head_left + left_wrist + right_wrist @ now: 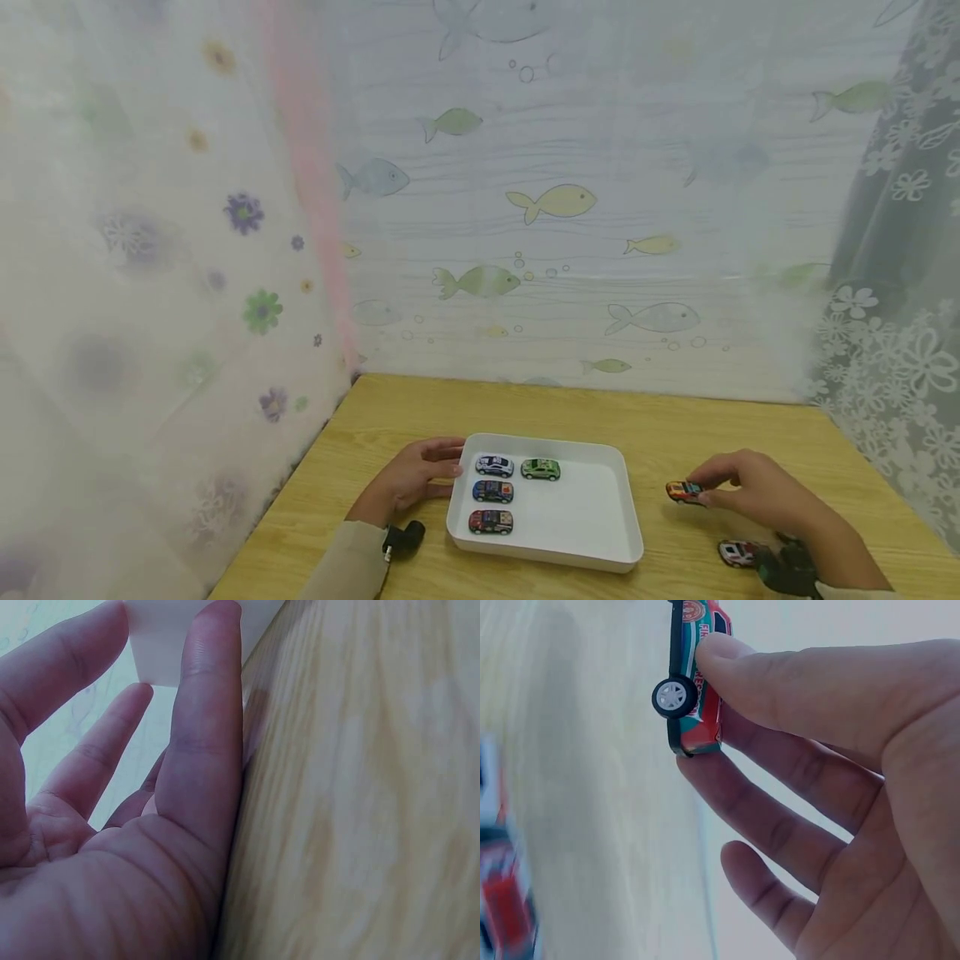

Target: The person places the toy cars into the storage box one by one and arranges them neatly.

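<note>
A white tray (562,517) lies on the table with several toy cars at its left: a white and blue car (494,466), a green car (540,469), a blue car (492,492) and a dark red car (491,522). My left hand (420,475) touches the tray's left wall with fairly straight fingers (202,712). To the right of the tray, my right hand (761,487) pinches a red, yellow and teal toy car (683,492) between thumb and fingers. That car's wheel (673,696) and printed side show in the right wrist view.
A white and red toy car (738,552) stands on the wooden table (600,408) under my right wrist, partly hidden by the wrist camera (787,571). Fish-patterned sheeting (555,250) hangs behind the table, with flower-patterned sheeting (187,333) along the left.
</note>
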A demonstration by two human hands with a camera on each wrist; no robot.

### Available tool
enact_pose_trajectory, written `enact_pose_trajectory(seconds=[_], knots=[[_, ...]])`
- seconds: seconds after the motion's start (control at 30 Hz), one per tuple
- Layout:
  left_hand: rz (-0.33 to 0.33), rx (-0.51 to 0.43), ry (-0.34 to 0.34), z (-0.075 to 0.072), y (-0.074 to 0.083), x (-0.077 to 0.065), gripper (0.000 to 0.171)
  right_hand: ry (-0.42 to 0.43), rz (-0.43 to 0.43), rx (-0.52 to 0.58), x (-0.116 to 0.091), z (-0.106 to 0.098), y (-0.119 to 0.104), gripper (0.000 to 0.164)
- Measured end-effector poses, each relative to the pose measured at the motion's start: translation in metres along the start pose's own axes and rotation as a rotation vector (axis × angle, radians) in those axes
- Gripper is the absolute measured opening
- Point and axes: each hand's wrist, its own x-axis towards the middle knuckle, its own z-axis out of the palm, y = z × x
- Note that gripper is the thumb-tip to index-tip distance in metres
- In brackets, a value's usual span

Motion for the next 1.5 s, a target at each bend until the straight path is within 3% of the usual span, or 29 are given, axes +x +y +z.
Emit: enact_pose_trajectory(seconds=[0.3, 0.67, 1.17, 1.5], knots=[[-0.003, 0.013, 0.000, -0.001, 0.001, 0.001, 0.058, 0.057, -0.019, -0.029, 0.027, 0.005, -0.023, 0.021], [-0.001, 0.001, -0.004, 0.000, 0.002, -0.001, 0.059, 0.065, -0.083, 0.048, 0.054, 0.015, -0.049, 0.022], [0.004, 0.018, 0.010, 0.000, 0.001, -0.001, 0.060, 0.090, -0.089, 0.047, 0.080, 0.025, -0.079, 0.019], [0.008, 0.005, -0.002, 0.000, 0.000, 0.000, 0.058, 0.102, -0.089, 0.053, 0.093, 0.044, -0.087, 0.018]])
